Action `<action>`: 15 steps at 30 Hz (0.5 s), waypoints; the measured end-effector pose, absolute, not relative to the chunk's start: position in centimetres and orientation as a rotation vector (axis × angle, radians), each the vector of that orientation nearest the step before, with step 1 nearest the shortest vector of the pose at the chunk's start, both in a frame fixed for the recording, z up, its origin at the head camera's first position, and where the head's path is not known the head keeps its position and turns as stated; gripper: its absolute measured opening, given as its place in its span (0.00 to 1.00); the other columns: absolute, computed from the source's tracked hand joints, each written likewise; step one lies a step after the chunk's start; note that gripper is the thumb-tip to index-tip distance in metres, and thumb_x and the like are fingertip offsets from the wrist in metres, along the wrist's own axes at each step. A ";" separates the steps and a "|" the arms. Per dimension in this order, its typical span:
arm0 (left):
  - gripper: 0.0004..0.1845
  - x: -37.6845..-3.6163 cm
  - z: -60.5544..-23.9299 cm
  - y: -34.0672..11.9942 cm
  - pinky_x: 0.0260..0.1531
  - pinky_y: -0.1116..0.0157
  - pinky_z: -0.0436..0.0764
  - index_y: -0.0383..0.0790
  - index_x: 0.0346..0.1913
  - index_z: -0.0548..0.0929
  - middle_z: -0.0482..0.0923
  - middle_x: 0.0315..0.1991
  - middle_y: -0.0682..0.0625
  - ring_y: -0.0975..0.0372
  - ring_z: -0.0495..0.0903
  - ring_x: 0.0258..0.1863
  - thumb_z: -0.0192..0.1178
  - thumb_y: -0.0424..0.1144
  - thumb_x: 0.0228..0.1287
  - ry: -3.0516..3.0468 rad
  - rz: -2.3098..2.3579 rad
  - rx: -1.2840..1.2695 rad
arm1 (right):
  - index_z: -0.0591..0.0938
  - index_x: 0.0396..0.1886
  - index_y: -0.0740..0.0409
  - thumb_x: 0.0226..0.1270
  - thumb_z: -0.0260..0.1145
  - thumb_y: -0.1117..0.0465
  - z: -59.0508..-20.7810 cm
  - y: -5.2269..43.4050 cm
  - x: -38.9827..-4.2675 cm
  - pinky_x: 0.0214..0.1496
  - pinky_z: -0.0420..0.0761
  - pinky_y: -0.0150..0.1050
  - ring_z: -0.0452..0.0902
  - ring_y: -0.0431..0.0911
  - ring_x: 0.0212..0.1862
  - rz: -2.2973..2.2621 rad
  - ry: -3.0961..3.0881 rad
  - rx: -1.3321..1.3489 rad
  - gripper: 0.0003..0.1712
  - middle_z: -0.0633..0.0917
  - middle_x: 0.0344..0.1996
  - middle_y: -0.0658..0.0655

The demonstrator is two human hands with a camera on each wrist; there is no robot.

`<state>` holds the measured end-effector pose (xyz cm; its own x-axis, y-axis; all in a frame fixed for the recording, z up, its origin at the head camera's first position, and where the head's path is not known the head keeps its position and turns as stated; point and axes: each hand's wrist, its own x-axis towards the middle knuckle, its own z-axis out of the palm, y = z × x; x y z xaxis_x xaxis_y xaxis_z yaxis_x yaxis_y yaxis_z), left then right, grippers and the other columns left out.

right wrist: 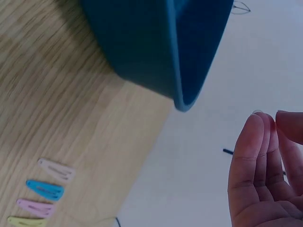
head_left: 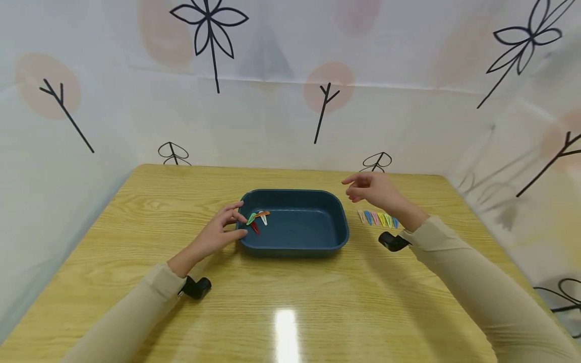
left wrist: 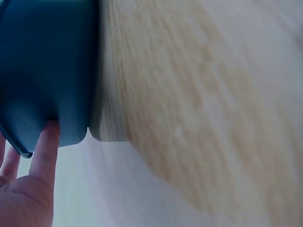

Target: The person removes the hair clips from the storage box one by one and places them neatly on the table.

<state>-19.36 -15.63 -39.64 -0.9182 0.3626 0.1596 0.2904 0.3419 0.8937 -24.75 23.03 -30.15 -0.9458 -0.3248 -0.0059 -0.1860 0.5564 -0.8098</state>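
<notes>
Left hand (head_left: 222,229) at the near-left corner of the blue tray (head_left: 333,212), fingertips pinching a green hair clip (head_left: 251,219) over the rim; one finger pressed to the tray's outer wall in the left wrist view. Just past those fingertips, inside the tray: an orange clip (head_left: 262,214), a white clip (head_left: 265,220), a red clip (head_left: 254,228). Right hand (head_left: 374,190) raised off the surface, fingers loosely spread, gripping nothing, just beyond the tray's far-right corner. Directly below and beside that wrist, a row of coloured clips (head_left: 378,218) lying side by side on the wooden surface (head_left: 290,302). Around both arms, a white curtain (head_left: 272,101) printed with black plant shapes.
</notes>
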 end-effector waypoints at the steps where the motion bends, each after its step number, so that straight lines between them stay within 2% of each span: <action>1: 0.11 -19.4 -39.6 -15.6 0.55 0.45 0.68 0.32 0.44 0.76 0.52 0.70 0.47 0.41 0.62 0.61 0.61 0.32 0.62 2.518 1.656 0.618 | 0.76 0.53 0.64 0.66 0.62 0.62 -30.2 22.8 -24.8 0.42 0.81 0.40 0.80 0.47 0.35 -1.342 2.628 -0.434 0.18 0.82 0.37 0.60; 15: 0.12 -19.4 -39.7 -15.7 0.56 0.45 0.68 0.31 0.45 0.75 0.52 0.70 0.47 0.41 0.61 0.61 0.61 0.34 0.62 2.515 1.660 0.624 | 0.77 0.53 0.65 0.65 0.62 0.65 -31.3 19.0 -26.3 0.44 0.80 0.47 0.78 0.61 0.41 -1.384 2.525 -0.536 0.17 0.80 0.41 0.70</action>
